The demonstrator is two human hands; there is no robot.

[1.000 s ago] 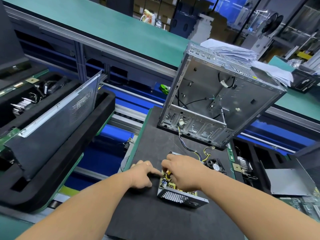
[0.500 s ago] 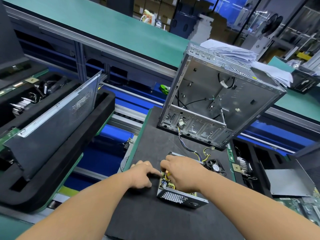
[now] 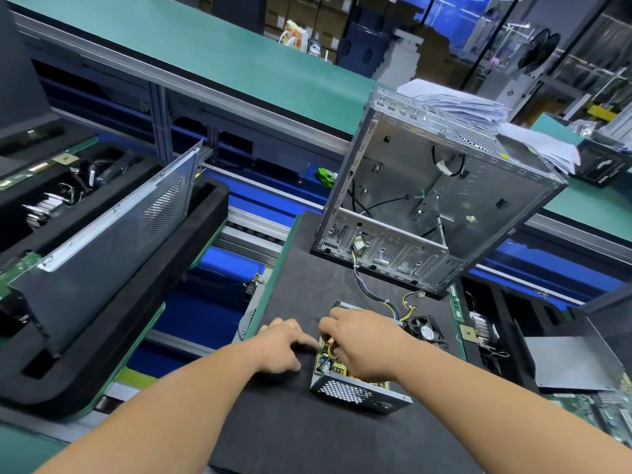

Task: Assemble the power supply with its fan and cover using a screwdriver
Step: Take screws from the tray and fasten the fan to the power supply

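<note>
Open power supply [image 3: 355, 381] at 6 o'clock on the black foam mat [image 3: 307, 432], perforated steel end wall toward the wearer, cover not fitted, circuit board exposed. Right hand [image 3: 362, 343] over the board, fingers curled down among yellow leads; apparently pinching a lead or connector, exact contact hidden by the knuckles. Left hand [image 3: 284, 347] at 9 o'clock of the unit, index finger extended to the left wall, other fingers loosely bent, gripping nothing. Fan [image 3: 425, 331] loose on the mat at 2 o'clock of the unit, just beside it, unmounted. Cable bundle [image 3: 372, 292] running from the unit toward 12 o'clock into the open PC chassis [image 3: 427, 206], standing tilted at the mat's far end. No screwdriver in view. Judged step: dressing or seating internal wiring ahead of fan and cover. To do well: brace the housing with the left index finger against sliding, route leads low and away from wall edges and the fan seat, avoid pulling on solder joints, confirm nothing pinched under the cover line. Risk: light housing skating on foam; leads trapped later. Surroundings: green-edged pallet under the mat on a roller conveyor line with blue below; foam tray [image 3: 113, 285] with a perforated side panel [image 3: 113, 227] at 9 o'clock; flat grey plate [image 3: 567, 364] at 3 o'clock; stack of papers [image 3: 478, 111] behind the chassis; teal bench [image 3: 212, 59] across 12 o'clock; cartons and racks beyond.
</note>
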